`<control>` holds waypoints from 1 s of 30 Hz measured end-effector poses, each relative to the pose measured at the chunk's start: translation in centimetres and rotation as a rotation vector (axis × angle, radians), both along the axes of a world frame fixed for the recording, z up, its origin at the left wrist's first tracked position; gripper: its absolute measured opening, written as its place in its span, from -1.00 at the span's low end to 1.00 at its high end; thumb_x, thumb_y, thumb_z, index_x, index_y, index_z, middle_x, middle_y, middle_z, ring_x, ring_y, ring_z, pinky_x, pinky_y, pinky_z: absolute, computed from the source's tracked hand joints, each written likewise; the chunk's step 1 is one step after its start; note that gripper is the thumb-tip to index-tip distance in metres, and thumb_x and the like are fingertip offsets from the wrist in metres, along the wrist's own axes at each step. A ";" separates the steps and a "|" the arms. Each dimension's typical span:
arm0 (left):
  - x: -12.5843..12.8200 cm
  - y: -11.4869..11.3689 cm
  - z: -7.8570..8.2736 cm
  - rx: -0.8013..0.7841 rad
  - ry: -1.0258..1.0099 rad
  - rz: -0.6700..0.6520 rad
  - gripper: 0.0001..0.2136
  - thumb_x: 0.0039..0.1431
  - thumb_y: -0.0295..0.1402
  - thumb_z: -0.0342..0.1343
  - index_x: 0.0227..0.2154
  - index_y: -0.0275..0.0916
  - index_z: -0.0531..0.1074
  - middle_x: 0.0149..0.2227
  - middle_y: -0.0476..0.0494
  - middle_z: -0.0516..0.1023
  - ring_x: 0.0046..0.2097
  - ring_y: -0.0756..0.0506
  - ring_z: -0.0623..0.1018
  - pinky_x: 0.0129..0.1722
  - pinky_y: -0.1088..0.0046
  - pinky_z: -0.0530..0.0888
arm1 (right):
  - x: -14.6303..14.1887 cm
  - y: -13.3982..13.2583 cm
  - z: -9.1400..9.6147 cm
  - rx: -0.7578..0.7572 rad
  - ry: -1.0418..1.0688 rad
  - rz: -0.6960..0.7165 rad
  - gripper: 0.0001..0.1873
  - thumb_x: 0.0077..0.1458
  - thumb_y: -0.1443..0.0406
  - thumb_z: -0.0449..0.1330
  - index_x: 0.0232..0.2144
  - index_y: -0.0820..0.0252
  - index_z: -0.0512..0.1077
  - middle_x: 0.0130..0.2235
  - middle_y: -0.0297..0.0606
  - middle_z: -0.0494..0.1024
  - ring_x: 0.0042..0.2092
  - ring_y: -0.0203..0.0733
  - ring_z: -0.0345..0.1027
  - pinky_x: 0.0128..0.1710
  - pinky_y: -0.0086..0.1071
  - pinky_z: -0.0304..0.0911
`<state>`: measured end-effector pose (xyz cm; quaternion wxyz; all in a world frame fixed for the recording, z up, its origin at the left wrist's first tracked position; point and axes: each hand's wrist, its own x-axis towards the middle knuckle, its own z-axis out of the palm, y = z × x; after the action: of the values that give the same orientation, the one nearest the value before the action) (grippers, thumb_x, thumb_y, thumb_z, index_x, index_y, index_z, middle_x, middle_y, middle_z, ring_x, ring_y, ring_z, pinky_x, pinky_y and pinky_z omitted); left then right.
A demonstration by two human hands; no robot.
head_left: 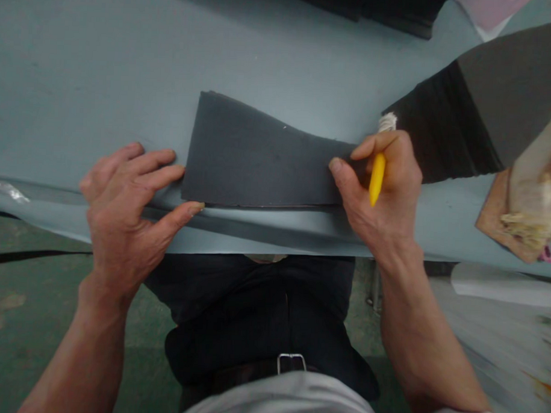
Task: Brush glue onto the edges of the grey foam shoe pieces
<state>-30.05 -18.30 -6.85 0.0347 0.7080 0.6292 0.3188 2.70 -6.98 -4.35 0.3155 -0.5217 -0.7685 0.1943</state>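
A dark grey piece, apparently several layers of fabric or thin sheet, lies near the table's front edge, wide at the left and narrower at the right. My left hand has its fingers spread. Its index fingertip touches the left edge, and its thumb tip is at the lower left corner. My right hand is closed around a yellow-handled brush. A white fibrous tuft shows beyond the knuckles, in line with the handle. The right thumb and index finger press on the narrow end of the grey piece, partly covering it.
A fanned row of dark pieces lies at the right. Beside it is a brown board bearing a pale, frayed, blurred container. More black pieces lie at the far edge. The pale blue table ends just before my body.
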 end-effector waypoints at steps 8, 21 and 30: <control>0.3 0.0 0.5 -0.032 -0.001 0.007 -0.62 0.36 -0.17 0.30 0.18 -0.08 0.54 0.24 -0.24 0.61 0.39 -0.35 0.47 0.43 -0.14 0.30 | -0.2 -0.1 0.3 0.034 -0.037 -0.025 -0.81 0.34 0.09 0.28 -0.15 0.00 0.40 -0.16 -0.19 0.52 -0.08 0.05 0.48 -0.14 -0.01 0.49; 0.4 0.0 0.9 -0.033 -0.010 0.003 -0.57 0.34 -0.19 0.32 0.22 -0.09 0.51 0.25 -0.27 0.61 0.39 -0.37 0.48 0.44 -0.14 0.31 | 0.2 0.1 0.0 0.014 -0.050 -0.011 -0.81 0.34 0.09 0.27 -0.11 -0.01 0.40 -0.16 -0.17 0.52 -0.06 0.07 0.49 -0.16 -0.03 0.48; 0.6 0.0 1.1 -0.037 -0.018 0.007 -0.58 0.33 -0.19 0.33 0.20 -0.12 0.53 0.24 -0.30 0.62 0.39 -0.39 0.47 0.44 -0.15 0.31 | 0.6 0.3 -0.1 0.006 -0.042 0.007 -0.84 0.33 0.13 0.27 -0.13 -0.01 0.39 -0.16 -0.17 0.52 -0.08 0.06 0.47 -0.15 -0.03 0.46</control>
<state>-29.45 -18.27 -5.79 0.0525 0.7022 0.6370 0.3137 3.25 -6.71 -4.47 0.2999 -0.5222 -0.7773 0.1821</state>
